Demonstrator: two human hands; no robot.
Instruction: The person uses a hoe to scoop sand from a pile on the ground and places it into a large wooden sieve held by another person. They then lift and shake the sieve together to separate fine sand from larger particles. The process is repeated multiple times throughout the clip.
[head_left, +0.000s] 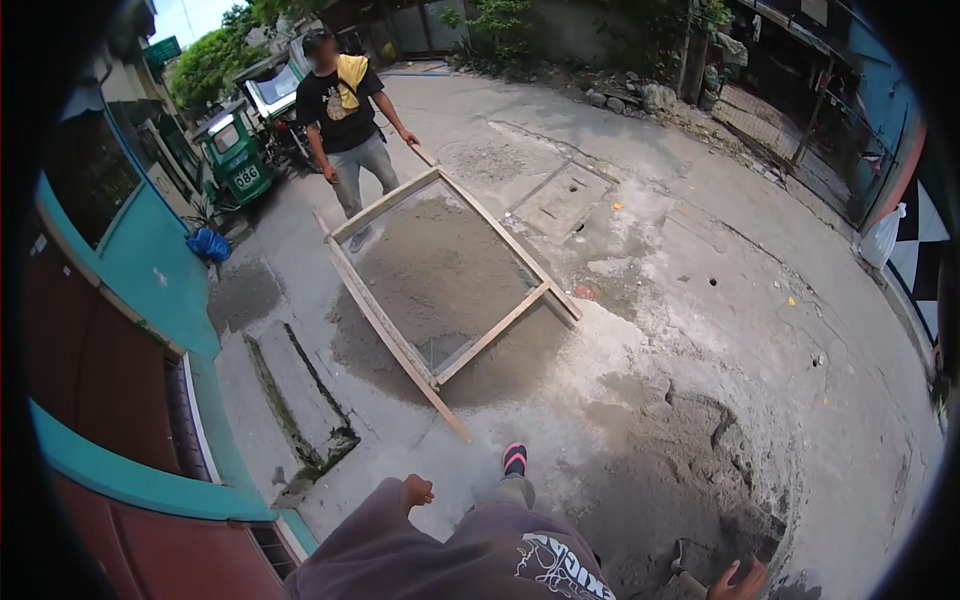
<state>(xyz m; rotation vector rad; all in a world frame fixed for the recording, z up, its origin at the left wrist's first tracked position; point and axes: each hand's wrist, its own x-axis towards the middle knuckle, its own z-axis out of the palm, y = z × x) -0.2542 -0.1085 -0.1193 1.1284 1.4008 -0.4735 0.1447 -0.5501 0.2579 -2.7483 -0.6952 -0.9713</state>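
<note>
My left hand (418, 490) hangs beside my body, its fingers loosely bent and apart with nothing in them. At the lower right edge, my right hand (738, 580) is partly cut off. Its fingers are spread and empty, near a dark, damp heap of sand or mortar mix (690, 455). Ahead of me, a wooden-framed mesh screen (498, 335) lies tilted on a grey sand pile (430, 255), its long rails sticking out as handles. I touch neither. A co-worker (345, 100) stands at its far end, with a hand (408, 137) at one handle.
My foot in a dark sandal with pink straps (515, 460) is on the concrete. To the left are a teal wall (165, 240), a concrete step with a narrow gutter (300, 400) and a blue bag (208, 245). Green tricycles (238, 160) stand behind; a concrete cover (565, 200) lies beyond the screen.
</note>
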